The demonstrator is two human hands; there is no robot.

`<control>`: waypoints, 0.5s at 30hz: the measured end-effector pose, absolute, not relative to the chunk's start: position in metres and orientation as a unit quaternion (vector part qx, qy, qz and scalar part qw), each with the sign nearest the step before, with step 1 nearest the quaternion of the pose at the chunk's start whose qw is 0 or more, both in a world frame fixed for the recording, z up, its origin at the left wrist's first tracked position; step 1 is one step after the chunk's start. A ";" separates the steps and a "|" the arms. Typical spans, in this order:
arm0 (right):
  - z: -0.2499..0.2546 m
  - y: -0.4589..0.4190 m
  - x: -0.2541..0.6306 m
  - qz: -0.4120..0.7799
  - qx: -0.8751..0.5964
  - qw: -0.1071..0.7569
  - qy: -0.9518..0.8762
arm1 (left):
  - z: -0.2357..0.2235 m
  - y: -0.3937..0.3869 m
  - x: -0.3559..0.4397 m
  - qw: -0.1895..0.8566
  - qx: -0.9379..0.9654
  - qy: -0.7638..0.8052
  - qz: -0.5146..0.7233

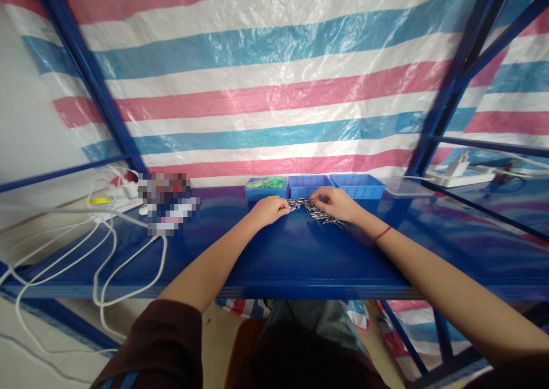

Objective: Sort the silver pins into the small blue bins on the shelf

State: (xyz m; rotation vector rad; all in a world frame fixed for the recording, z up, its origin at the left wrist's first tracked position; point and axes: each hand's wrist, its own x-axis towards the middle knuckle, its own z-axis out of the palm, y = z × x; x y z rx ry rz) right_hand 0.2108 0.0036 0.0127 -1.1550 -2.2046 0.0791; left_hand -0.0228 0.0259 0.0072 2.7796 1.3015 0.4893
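Workshop-like corner; bench (pixel 291 257), bins (pixel 362 191), metal pieces (pixel 321 215)

The left hand (pixel 271 210) is at the left end of a loose pile of thin shiny metal bits (pixel 326 219), and the right hand (pixel 338 204) is kinda over the rest, can't tell if either's gripping any. It's all on a blue table (pixel 300 257), three blue bins (pixel 306 194) just behind, leftmost one with green stuff (pixel 274 182) in it, striped tarp (pixel 274 91) at the back.
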 end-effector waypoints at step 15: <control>0.004 -0.003 0.189 0.206 -0.437 0.386 -0.786 | 0.007 0.018 -0.005 0.243 0.816 0.378 0.362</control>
